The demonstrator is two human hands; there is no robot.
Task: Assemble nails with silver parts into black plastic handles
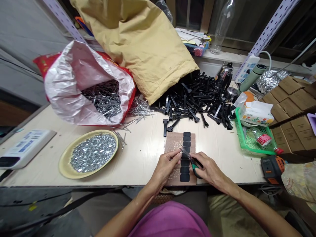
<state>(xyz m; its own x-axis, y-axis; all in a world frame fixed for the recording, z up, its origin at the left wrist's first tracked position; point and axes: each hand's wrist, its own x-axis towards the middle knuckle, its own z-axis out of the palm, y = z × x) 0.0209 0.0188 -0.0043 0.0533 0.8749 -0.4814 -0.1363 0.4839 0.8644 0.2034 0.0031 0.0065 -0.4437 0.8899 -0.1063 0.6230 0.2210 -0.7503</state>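
Observation:
My right hand [211, 169] is closed around the black-and-green handles of a pair of scissors [194, 167], whose blades point up and left. Close to the blade tips, my left hand [165, 168] pinches something too small to make out. Beneath both hands lies a brown board [171, 142] scattered with tiny pale bits. A column of rounded black pieces [187, 138] runs down its right side, partly hidden by the scissors and my right hand. Just above the board's left corner, a black T-shaped part [165, 127] lies with a thin metal pin sticking out of it.
A yellow bowl [64, 163] of small metal washers stands left, below an open red-and-white sack [55, 89] of metal pins. Many black parts [197, 98] spill from a tan sack [153, 49]. Right are a green basket [247, 148], cardboard boxes [300, 102] and a power tool [273, 169].

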